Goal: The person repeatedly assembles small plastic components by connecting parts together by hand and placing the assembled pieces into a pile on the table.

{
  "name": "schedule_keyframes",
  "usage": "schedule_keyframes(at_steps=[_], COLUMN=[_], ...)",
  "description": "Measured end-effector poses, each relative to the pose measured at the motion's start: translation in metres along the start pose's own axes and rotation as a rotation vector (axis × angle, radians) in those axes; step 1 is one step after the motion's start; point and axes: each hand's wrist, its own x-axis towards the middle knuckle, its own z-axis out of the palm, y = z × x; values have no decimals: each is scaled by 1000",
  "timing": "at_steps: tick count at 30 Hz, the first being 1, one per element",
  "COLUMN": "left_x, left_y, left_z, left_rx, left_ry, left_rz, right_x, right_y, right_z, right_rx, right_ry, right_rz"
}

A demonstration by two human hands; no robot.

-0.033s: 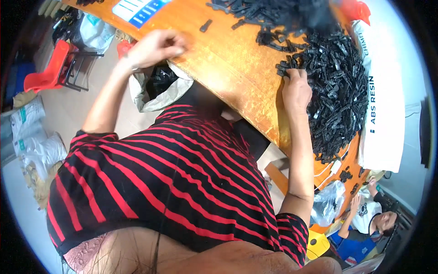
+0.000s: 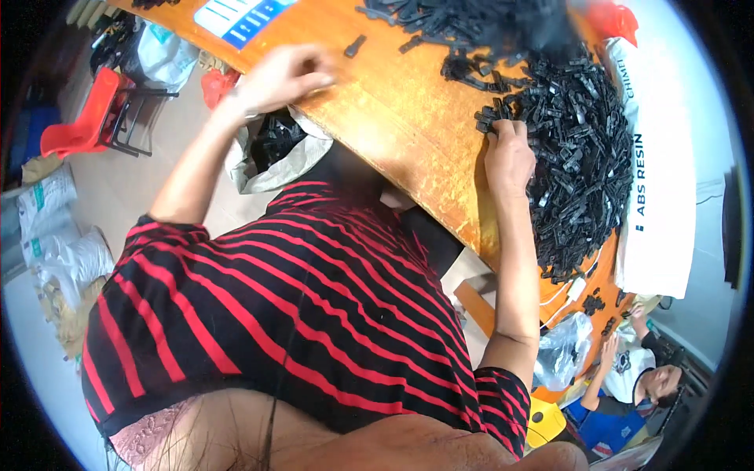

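My left hand (image 2: 289, 80) hovers over the near left edge of the orange-brown table (image 2: 393, 114). Its fingers are bent and the thumb stands apart from them, slightly blurred, with nothing visible between. Over on the right, my right hand (image 2: 510, 159) has its fingers bent down and closed on a few small black plastic clips (image 2: 488, 115) at the left rim of a big heap of black plastic clips (image 2: 577, 157). The fingertips are partly hidden among the pieces. One loose black clip (image 2: 355, 45) lies on the table beyond my left hand.
Another pile of black parts (image 2: 471, 23) lies at the far side. A white sack (image 2: 660, 173) borders the heap. Below my left hand stands an open sack (image 2: 287, 157) holding black pieces. A red chair (image 2: 86, 118) is at left; another person (image 2: 628, 377) sits at lower right.
My left hand has shifted a little to the right over the table, and its thumb and fingers have parted slightly. My right hand stays at the heap's edge.
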Motion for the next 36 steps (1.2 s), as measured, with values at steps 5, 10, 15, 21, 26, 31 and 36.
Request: schedule_keyframes(at_steps=[5, 10, 15, 21, 26, 31, 36], left_x=[103, 164, 166, 106, 61, 44, 85], left_y=[43, 57, 57, 77, 96, 93, 77], left_z=[80, 119, 122, 107, 124, 133, 125], left_rx=[150, 256, 223, 79, -4, -664, -726], left_ry=[337, 401, 466, 554, 576, 154, 256], left_rz=[399, 400, 376, 407, 550, 252, 273], right_x=[5, 2, 1, 5, 12, 1, -2], right_y=[-9, -47, -62, -69, -96, -78, -58], right_z=[5, 9, 19, 28, -6, -1, -3], right_rx=[0, 90, 187, 493, 1547, 1497, 1293], right_ry=[-50, -14, -61, 85, -197, -241, -341], right_rz=[-61, -147, -101, -33, 509, 483, 461])
